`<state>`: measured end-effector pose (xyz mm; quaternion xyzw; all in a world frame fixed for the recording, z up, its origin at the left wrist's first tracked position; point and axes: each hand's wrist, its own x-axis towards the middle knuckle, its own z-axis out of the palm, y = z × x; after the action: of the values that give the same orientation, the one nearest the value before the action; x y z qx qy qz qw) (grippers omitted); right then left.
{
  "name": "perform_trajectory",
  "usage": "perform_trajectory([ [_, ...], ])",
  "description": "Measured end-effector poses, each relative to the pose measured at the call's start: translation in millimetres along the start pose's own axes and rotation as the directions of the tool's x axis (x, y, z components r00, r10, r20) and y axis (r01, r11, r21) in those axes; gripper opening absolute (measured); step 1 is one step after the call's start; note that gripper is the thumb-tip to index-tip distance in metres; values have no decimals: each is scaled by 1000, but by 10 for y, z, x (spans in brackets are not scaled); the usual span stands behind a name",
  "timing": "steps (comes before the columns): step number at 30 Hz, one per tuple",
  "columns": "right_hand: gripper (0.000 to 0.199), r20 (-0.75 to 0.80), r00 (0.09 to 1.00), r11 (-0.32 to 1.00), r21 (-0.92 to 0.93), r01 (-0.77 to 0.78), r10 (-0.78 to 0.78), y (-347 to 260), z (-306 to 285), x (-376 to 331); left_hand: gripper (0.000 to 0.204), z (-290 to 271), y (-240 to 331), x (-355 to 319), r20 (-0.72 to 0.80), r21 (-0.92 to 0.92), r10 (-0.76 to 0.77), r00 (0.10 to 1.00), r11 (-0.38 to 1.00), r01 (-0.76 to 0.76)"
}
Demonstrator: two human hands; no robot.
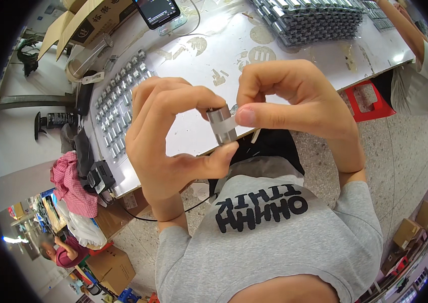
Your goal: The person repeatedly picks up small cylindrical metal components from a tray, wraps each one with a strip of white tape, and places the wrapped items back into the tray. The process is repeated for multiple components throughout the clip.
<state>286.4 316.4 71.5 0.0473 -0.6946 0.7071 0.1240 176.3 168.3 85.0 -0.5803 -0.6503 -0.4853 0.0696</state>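
Cylinder (217,116) sits pinched end to end in our left grip (154,139); our right grip (307,101) pinches its pale strip (229,124); the desk (186,129) edge passes beneath, bare room beyond.

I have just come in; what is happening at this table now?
The left hand holds a small metal cylinder between thumb and fingers, while the right hand pinches a pale strip lying across its side. On the white table, rows of similar metal pieces sit to the left, and a layered stack of metal parts stands at the far side.
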Motion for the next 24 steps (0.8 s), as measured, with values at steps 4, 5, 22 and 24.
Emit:
perform_trajectory([
  [4,20,86,991,965,233,-117,99,39,23,24,40,119,21,-64,-55,-247,-124,991,963,106],
  [5,20,124,982,935,307,-177,146,30,20,28,41,161,13,-71,-72,-333,-161,984,934,129],
  [22,26,-35,996,978,196,-75,83,106,-36,27,52,213,-15,-128,-6,128,8,1000,992,-7],
  [24,28,-49,995,994,74,-84,88,119,-40,26,53,191,54,-101,40,236,27,999,971,-36],
])
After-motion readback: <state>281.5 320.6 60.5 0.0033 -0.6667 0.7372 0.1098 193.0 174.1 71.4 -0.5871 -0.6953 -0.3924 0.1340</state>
